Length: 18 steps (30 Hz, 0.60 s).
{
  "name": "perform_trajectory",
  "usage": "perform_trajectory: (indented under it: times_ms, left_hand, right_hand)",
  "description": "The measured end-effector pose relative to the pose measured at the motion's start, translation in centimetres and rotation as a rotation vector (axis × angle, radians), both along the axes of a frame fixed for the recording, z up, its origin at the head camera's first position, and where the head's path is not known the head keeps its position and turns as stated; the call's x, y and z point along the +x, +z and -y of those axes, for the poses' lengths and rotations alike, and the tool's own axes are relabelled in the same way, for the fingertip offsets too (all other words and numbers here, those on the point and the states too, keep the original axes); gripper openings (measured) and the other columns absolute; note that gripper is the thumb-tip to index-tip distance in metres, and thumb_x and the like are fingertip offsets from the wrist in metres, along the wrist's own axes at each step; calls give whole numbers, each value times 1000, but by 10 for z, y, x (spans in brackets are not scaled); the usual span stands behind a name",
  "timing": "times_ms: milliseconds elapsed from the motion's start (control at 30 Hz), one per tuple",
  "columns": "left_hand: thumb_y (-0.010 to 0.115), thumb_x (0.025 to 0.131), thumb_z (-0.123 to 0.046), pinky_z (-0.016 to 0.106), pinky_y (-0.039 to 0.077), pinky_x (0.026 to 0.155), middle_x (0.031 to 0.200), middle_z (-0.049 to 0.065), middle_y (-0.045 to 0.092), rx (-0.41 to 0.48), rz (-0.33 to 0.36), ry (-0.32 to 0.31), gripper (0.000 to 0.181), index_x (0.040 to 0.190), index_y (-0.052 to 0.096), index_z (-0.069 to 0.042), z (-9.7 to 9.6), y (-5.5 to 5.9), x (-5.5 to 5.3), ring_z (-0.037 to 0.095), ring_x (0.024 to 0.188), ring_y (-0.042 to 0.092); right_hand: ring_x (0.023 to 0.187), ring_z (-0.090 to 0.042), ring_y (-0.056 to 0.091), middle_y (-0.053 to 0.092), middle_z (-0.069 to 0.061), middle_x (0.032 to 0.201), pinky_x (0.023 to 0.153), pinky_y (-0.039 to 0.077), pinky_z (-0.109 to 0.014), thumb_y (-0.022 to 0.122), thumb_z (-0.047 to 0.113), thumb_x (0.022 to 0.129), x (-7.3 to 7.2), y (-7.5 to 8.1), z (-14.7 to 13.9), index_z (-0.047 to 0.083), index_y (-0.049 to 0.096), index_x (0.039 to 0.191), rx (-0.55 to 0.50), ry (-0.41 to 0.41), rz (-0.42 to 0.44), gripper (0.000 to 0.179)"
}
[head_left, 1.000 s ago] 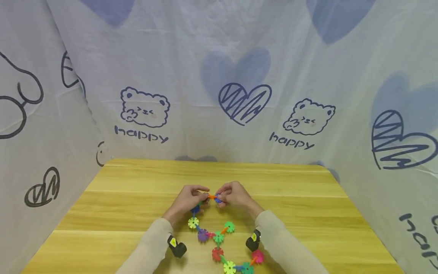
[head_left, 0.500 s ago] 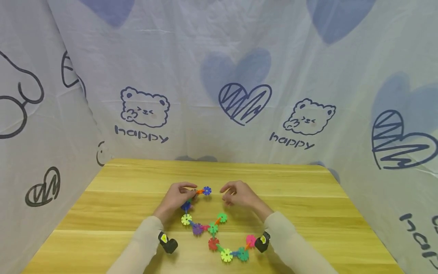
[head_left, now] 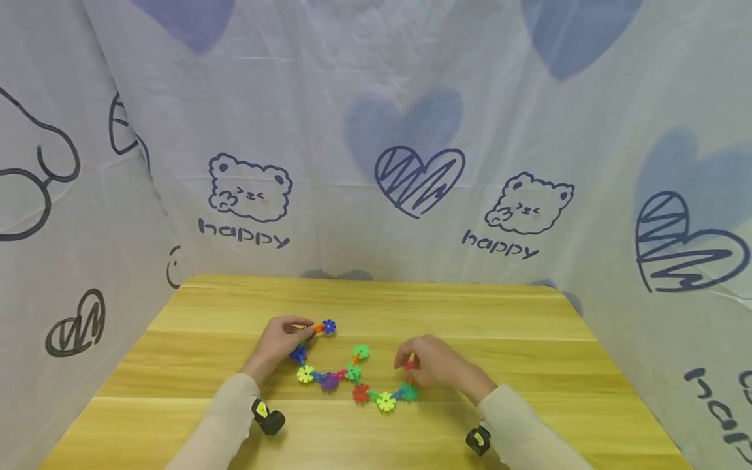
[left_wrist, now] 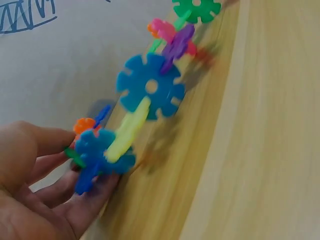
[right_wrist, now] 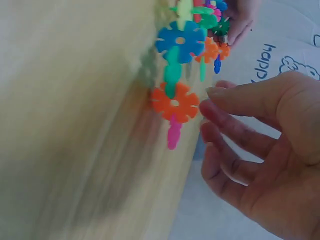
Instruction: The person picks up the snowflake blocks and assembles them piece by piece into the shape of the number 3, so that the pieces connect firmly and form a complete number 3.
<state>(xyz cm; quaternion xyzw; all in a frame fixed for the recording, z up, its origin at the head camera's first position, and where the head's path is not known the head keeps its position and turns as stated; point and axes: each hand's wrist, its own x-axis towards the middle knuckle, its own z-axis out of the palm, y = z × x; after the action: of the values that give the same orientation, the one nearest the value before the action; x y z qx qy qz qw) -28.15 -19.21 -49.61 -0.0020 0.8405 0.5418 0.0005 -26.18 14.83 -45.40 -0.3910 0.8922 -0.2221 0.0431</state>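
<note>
A chain of colourful notched plastic snowflake discs (head_left: 386,401) curves across the table in the head view. At its left stretch, my left hand (head_left: 279,344) pinches it between thumb and fingers, just short of the blue end disc (head_left: 329,326). Seen from the left wrist, the fingers (left_wrist: 52,140) close round a small cluster of discs, partly hiding it. My right hand (head_left: 437,362) hovers by the other end, thumb and fingers relaxed with nothing between them. In the right wrist view its fingertips are right beside an orange disc (right_wrist: 175,102), from which a pink disc (right_wrist: 173,134) hangs edge-on.
A short branch ending in a green disc (head_left: 361,352) sticks up from the middle of the chain. The wooden table (head_left: 499,313) is bounded by a pale printed cloth (head_left: 346,215) behind and at both sides. Each sleeve carries a small black wrist camera (head_left: 268,418).
My right hand lets go of the blue end disc and moves right and down to the chain's pink end. My left hand shifts left with its grip, and the chain swings up and left.
</note>
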Motion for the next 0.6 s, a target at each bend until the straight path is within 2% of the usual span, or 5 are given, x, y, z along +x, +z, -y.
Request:
perform_trajectory:
  times_ms: [133, 267, 400, 500, 600]
  left_hand:
    - [63, 102, -15, 37, 59, 86, 118, 21, 75, -74, 19, -59, 29, 126, 71, -1, 12, 5, 4, 26, 104, 71]
    - [54, 100, 0, 33, 62, 81, 127, 28, 69, -25, 47, -184, 35, 133, 63, 7, 26, 10, 8, 25, 102, 69]
    - [50, 86, 18, 32, 63, 82, 123, 31, 68, 30, 59, -291, 46, 131, 62, 13, 39, 10, 9, 21, 94, 69]
    - [55, 83, 23, 31, 64, 81, 116, 30, 71, 28, 48, -340, 46, 127, 64, 14, 45, 9, 9, 21, 90, 70]
    - [66, 86, 16, 30, 63, 80, 115, 27, 73, -36, 7, -368, 39, 125, 67, 11, 49, 8, 9, 24, 93, 72]
  right_hand:
    - [73, -9, 64, 77, -7, 96, 66, 52, -15, 72, -14, 79, 9, -3, -5, 6, 78, 98, 27, 75, -49, 28]
    - [75, -13, 63, 74, -6, 96, 66, 50, -14, 72, -14, 79, 14, -12, -7, 7, 77, 99, 49, 121, -89, 29]
    - [84, -13, 66, 74, -5, 100, 73, 54, -15, 75, -10, 83, 14, -19, -9, 7, 76, 101, 45, 130, -112, 25]
    - [89, -14, 68, 73, -6, 104, 78, 57, -17, 77, -9, 83, 13, -23, -11, 6, 74, 103, 41, 128, -125, 25]
    - [90, -14, 68, 71, -6, 104, 79, 58, -18, 78, -9, 82, 12, -26, -12, 5, 74, 103, 32, 117, -126, 26]
